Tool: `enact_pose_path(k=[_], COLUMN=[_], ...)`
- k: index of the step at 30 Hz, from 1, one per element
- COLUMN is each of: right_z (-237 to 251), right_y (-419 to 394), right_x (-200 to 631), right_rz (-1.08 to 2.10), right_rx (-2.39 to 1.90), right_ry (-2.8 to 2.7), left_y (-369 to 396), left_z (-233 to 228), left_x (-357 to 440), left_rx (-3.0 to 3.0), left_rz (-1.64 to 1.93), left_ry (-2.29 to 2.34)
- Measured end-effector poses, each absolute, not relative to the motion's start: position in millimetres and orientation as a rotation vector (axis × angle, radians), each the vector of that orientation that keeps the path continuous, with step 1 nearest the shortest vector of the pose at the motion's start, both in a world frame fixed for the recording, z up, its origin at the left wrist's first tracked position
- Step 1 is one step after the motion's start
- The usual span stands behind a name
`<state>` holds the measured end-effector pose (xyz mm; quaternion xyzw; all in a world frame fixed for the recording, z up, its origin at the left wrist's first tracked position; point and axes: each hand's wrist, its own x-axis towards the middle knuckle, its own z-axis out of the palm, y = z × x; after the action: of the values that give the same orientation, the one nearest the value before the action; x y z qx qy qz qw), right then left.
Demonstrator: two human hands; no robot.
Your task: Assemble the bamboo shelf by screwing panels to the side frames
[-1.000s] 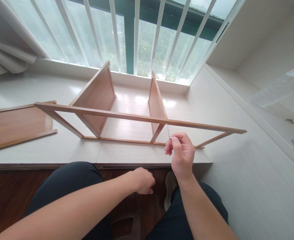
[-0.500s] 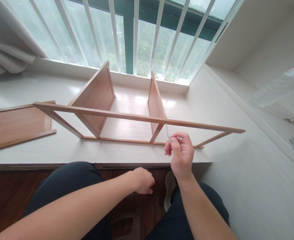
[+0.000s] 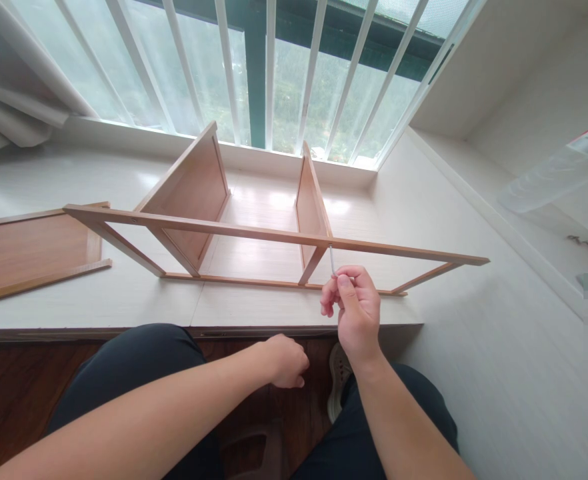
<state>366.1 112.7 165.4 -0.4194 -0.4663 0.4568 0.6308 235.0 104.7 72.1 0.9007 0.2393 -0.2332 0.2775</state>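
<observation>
My right hand (image 3: 358, 303) pinches the lower end of a thin metal hex key (image 3: 333, 259) between thumb and index finger. The key's upper end meets the long front rail of a wooden frame (image 3: 244, 231), right where a shelf panel (image 3: 310, 197) joins it. A second, larger wooden panel (image 3: 189, 193) stands upright behind the frame further left. Over the floor between my knees rests my left hand (image 3: 288, 362), fingers curled in. Its palm faces away, so whether anything is inside is hidden.
A loose wooden panel (image 3: 34, 247) lies at the left on the white ledge (image 3: 264, 312). A barred window (image 3: 294, 80) is behind, a grey curtain (image 3: 14, 80) at upper left. A plastic bottle (image 3: 554, 173) shows at the right, beyond the white side wall (image 3: 474, 320).
My right hand has shifted slightly left, turning the hex key's lower end left with it. The left hand and the wooden frame stay in place.
</observation>
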Motion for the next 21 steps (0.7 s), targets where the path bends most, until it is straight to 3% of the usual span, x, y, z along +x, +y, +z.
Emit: enact_pose_path(k=[9,21], right_z=[167.1,167.3], right_y=[113.5,113.2], right_x=[358.4,364.4], right_rz=[1.312,1.235], right_rx=[-0.873,-0.829], right_ry=[-0.931,-0.946], left_y=[104.0,104.6], left_z=[76.1,81.8], left_x=[234.9,235.8], left_rx=[2.416,2.407], left_rz=[-0.633,-0.678], left_ry=[0.649,0.647])
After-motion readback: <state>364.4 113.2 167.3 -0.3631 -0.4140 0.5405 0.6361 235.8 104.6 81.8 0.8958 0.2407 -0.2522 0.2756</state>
